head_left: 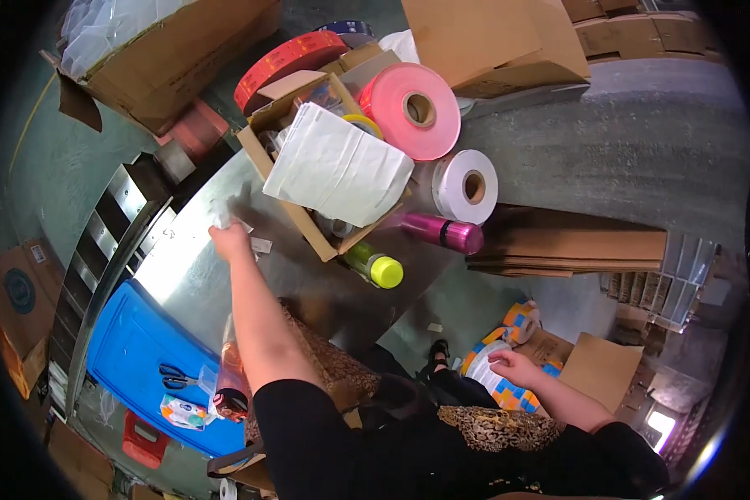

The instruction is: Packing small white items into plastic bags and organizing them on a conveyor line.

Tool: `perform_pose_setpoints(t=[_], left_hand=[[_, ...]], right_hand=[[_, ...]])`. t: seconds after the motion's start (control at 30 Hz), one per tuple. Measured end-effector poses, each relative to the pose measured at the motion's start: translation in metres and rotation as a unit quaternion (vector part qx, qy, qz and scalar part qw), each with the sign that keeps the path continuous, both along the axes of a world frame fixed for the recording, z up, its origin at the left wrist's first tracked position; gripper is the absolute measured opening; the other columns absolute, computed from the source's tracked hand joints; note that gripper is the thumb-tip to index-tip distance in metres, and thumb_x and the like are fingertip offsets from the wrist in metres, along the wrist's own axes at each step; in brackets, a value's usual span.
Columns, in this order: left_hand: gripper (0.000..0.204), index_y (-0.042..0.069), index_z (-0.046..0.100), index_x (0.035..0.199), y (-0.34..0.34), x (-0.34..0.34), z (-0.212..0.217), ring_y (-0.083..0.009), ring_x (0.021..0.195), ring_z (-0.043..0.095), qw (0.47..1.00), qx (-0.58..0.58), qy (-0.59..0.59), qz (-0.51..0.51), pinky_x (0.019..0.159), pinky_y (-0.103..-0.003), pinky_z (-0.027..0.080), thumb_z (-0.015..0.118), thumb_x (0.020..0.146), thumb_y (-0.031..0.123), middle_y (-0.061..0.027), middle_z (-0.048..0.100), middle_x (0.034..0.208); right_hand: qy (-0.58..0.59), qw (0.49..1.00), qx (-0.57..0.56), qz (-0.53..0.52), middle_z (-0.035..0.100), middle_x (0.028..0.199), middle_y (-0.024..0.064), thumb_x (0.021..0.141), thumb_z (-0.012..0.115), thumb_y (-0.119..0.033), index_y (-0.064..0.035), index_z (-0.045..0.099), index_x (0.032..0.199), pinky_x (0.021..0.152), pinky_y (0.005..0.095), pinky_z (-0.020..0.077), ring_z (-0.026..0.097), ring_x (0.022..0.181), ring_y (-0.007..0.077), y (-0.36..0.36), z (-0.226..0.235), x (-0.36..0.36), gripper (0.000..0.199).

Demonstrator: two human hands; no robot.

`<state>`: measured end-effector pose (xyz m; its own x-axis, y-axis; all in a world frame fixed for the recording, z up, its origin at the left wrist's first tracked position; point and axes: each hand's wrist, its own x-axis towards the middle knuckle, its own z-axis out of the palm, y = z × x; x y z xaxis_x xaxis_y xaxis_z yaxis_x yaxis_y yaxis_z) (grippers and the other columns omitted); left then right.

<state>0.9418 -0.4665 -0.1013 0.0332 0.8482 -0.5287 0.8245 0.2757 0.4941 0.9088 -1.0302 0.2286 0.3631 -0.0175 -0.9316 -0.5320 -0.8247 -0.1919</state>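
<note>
My left hand (232, 242) is stretched out over the bare metal tabletop (200, 212), its fingers closed together. A small pale slip shows at the fingertips; whether it is held I cannot tell. Close beside the hand lies a small white tag (261, 246). To its right stands an open cardboard box (296, 218) with folded white sheets (337, 167) on top. My right hand (515, 368) hangs off to the right, fingers loosely bent and apart, with nothing seen in it. Behind it are rolls of orange, blue and white tape (521, 321).
A yellow-green bottle (383, 271) and a purple bottle (446, 233) lie by the box. Pink (383, 100) and white (450, 187) rolls stand behind. A blue lid (133, 358) holds scissors (175, 377) at left. Flattened cardboard (575, 242) is stacked right.
</note>
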Motion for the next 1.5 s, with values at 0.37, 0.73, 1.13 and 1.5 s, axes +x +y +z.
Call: perform_pose_setpoints(t=[0.37,0.73,1.13,1.5], left_hand=[[0.034,0.012,0.046,0.108,-0.083,0.037,0.255,-0.0127,0.062,0.049,0.696,-0.329,-0.628,0.119,0.057,-0.03,0.043,0.06,0.078,0.02,-0.0006,0.051,0.073],[0.04,0.005,0.045,0.107,-0.417,-0.071,0.457,-0.013,0.086,0.052,0.509,-0.713,-0.352,-0.329,0.076,-0.031,0.044,0.062,0.071,0.005,-0.0037,0.051,0.095],[0.052,0.002,0.042,0.113,-0.517,-0.045,0.456,-0.0173,0.096,0.047,0.455,-0.528,-0.22,-0.683,0.081,-0.03,0.039,0.064,0.071,0.021,-0.0071,0.05,0.102],[0.044,0.003,0.045,0.112,-0.647,-0.023,0.485,-0.0182,0.091,0.049,0.323,-0.643,-0.044,-0.693,0.076,-0.029,0.042,0.058,0.076,0.024,-0.0095,0.053,0.097]], right_hand=[[-0.169,0.947,0.176,0.21,0.053,0.107,0.0104,0.079,0.058,-0.016,-0.0053,0.052,0.109,0.084,0.0306,0.0414,0.053,0.099,0.021,0.082,0.073,0.042,0.033],[-0.272,0.808,0.517,0.071,0.026,0.135,0.0108,0.073,0.061,-0.044,-0.009,0.036,0.127,0.099,0.0395,0.0257,0.026,0.125,0.0219,0.024,0.177,0.053,0.069],[-0.444,0.765,0.466,-0.008,0.059,0.082,0.0063,0.083,0.053,-0.021,-0.0026,0.056,0.087,0.069,0.0277,0.0429,0.055,0.077,0.0136,-0.142,0.184,-0.002,0.019],[-0.615,0.717,0.253,-0.21,0.059,0.072,0.0111,0.084,0.048,-0.034,-0.0052,0.056,0.081,0.061,0.0364,0.0431,0.058,0.069,0.0252,-0.227,0.199,-0.087,0.03]])
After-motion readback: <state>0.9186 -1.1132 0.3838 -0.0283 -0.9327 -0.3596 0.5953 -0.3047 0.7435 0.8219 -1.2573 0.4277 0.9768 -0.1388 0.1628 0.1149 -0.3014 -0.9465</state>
